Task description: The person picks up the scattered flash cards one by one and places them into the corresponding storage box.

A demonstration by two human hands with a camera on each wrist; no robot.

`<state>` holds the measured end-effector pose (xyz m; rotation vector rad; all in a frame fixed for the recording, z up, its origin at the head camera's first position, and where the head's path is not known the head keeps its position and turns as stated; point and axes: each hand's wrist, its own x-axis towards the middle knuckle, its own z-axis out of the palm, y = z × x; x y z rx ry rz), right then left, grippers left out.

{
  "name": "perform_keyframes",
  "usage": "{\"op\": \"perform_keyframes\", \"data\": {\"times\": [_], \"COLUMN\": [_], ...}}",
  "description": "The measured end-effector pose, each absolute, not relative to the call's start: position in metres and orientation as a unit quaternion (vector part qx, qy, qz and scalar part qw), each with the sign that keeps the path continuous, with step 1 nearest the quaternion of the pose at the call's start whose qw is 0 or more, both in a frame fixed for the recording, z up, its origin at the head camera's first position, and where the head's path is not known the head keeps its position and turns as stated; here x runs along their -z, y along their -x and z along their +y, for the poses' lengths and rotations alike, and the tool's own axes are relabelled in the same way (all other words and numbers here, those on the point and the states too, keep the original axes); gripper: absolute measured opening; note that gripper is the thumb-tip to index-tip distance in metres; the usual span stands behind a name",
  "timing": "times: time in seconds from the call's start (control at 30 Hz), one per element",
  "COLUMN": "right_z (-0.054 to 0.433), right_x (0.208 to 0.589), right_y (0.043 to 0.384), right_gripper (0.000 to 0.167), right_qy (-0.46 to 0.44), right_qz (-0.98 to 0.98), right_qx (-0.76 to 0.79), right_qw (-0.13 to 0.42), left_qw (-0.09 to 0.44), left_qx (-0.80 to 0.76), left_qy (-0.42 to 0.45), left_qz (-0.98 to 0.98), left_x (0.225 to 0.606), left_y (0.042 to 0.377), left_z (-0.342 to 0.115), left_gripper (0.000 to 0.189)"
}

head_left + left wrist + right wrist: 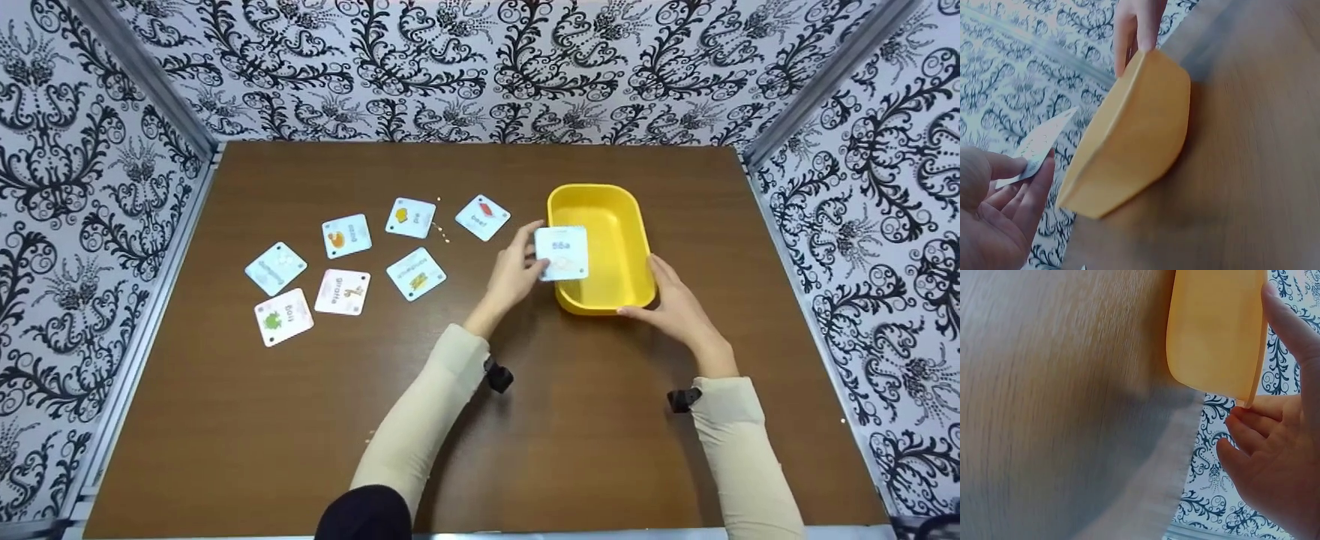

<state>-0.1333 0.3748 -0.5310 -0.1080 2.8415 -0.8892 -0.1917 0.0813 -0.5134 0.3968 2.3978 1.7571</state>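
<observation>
My left hand pinches a square picture card printed "egg", thumb on its face and fingers behind. The card overlaps the left rim of a yellow plastic bin in the head view. In the left wrist view the card is tilted, beside the bin's outer wall. My right hand holds the bin at its near right corner, thumb along the near side and fingers along the right. The right wrist view shows that hand at the bin's rim.
Several picture cards lie face up left of the bin, among them a beef card, a sandwich card and a giraffe card. The brown table is bounded by black-and-white patterned walls at the back and sides.
</observation>
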Motion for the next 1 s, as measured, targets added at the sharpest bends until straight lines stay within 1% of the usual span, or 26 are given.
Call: {"op": "perform_keyframes", "data": {"times": [0.23, 0.43, 0.57, 0.8, 1.0], "right_z": [0.375, 0.372, 0.372, 0.372, 0.374], "right_x": [0.533, 0.533, 0.532, 0.535, 0.534], "right_y": [0.132, 0.135, 0.136, 0.134, 0.134], "right_gripper": [0.118, 0.118, 0.117, 0.113, 0.113], "right_qy": [0.038, 0.042, 0.045, 0.057, 0.060], "right_qz": [0.949, 0.948, 0.948, 0.947, 0.948], "right_qx": [0.302, 0.305, 0.306, 0.307, 0.307], "right_qw": [0.076, 0.076, 0.072, 0.067, 0.058], "left_qw": [0.091, 0.113, 0.118, 0.142, 0.151], "left_qx": [-0.537, -0.507, -0.487, -0.411, -0.392], "left_qy": [-0.131, -0.097, -0.082, -0.077, -0.086], "left_qz": [0.828, 0.849, 0.862, 0.897, 0.904], "left_x": [0.510, 0.506, 0.500, 0.495, 0.494], "left_y": [0.192, 0.193, 0.193, 0.185, 0.183], "left_z": [0.106, 0.113, 0.121, 0.141, 0.161], "left_gripper": [0.062, 0.060, 0.061, 0.063, 0.063]}}
